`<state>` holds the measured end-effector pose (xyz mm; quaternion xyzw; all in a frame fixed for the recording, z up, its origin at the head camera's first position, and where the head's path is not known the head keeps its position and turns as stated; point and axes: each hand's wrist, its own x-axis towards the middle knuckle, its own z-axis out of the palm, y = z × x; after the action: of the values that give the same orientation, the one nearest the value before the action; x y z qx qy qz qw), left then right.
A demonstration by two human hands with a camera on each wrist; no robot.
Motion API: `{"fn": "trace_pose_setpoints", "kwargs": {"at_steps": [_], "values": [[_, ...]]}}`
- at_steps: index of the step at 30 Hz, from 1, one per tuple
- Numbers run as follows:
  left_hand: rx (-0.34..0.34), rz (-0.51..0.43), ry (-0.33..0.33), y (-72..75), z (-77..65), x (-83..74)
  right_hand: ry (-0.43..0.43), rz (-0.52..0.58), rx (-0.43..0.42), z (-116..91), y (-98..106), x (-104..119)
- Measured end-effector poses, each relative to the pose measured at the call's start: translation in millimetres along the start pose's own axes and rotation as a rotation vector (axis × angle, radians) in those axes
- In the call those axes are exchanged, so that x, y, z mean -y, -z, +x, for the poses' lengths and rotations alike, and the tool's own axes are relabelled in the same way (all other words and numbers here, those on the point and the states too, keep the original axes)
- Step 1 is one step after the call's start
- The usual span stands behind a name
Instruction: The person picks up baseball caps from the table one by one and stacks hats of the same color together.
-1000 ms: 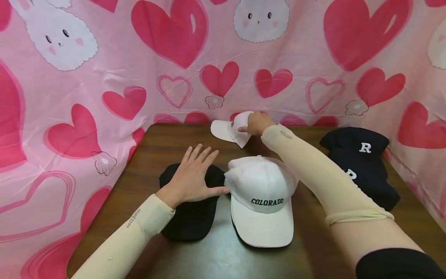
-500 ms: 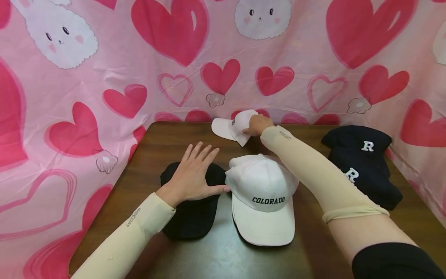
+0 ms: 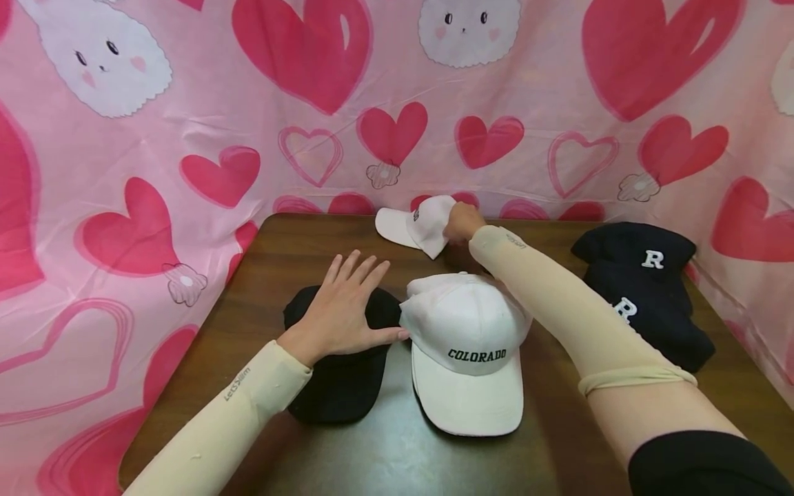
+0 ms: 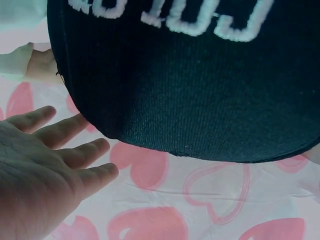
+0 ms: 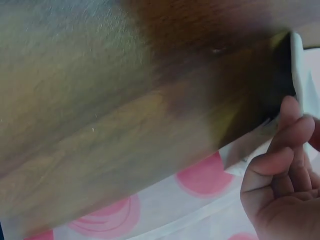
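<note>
One black cap (image 3: 347,386) sits under our spread left hand (image 3: 341,318), while beyond it our right hand (image 3: 464,222) pinches a white cap (image 3: 430,224)

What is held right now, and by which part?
The right hand grips the far white cap by its back edge; the left hand, spread over the black cap, holds nothing.
</note>
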<state>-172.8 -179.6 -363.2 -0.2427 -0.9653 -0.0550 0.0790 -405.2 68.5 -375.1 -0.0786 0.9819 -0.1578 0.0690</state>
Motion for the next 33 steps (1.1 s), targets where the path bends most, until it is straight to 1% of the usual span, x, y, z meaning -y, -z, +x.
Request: {"fn": "trace_pose_setpoints", "kwargs": {"at_steps": [3, 6, 7, 9, 11, 14, 17, 21, 25, 27, 28, 31, 33], "values": [[-0.004, -0.001, -0.004, -0.7, 0.3, 0.5, 0.055, -0.054, 0.01, -1, 4, 0], [-0.009, 0.002, -0.004, 0.1, -0.1, 2.5, 0.144, -0.125, 0.039, -2, 11, -1], [-0.009, 0.003, -0.004, 0.3, -0.1, 3.0, 0.171, -0.142, 0.056, -3, 13, -2], [-0.008, 0.008, -0.005, 0.7, 0.3, 3.8, 0.196, -0.114, 0.124, -5, 18, -6], [-0.007, 0.013, -0.01, 1.1, 0.7, 4.0, 0.192, -0.065, 0.203, -9, 23, -10], [-0.004, 0.014, -0.012, 1.7, 1.3, 3.9, 0.159, 0.003, 0.301, -16, 30, -17], [0.0, 0.012, -0.009, 1.7, 0.8, 4.4, 0.145, 0.005, 0.347, -21, 34, -24], [0.0, 0.015, -0.013, 2.4, 1.5, 4.2, 0.12, 0.012, 0.385, -29, 43, -31], [-0.003, 0.017, -0.018, 4.1, 2.1, 3.6, 0.072, 0.016, 0.425, -34, 52, -37], [-0.003, 0.019, -0.019, 4.5, 2.1, 3.4, 0.001, 0.064, 0.432, -33, 53, -41], [-0.002, 0.017, -0.019, 4.5, 2.1, 3.2, -0.041, 0.107, 0.423, -33, 52, -42], [-0.002, 0.012, -0.018, 4.3, 1.6, 2.3, -0.186, 0.278, 0.333, -29, 45, -46], [-0.006, 0.008, -0.022, 3.8, 1.6, 1.7, -0.253, 0.38, 0.234, -25, 36, -48]]}}
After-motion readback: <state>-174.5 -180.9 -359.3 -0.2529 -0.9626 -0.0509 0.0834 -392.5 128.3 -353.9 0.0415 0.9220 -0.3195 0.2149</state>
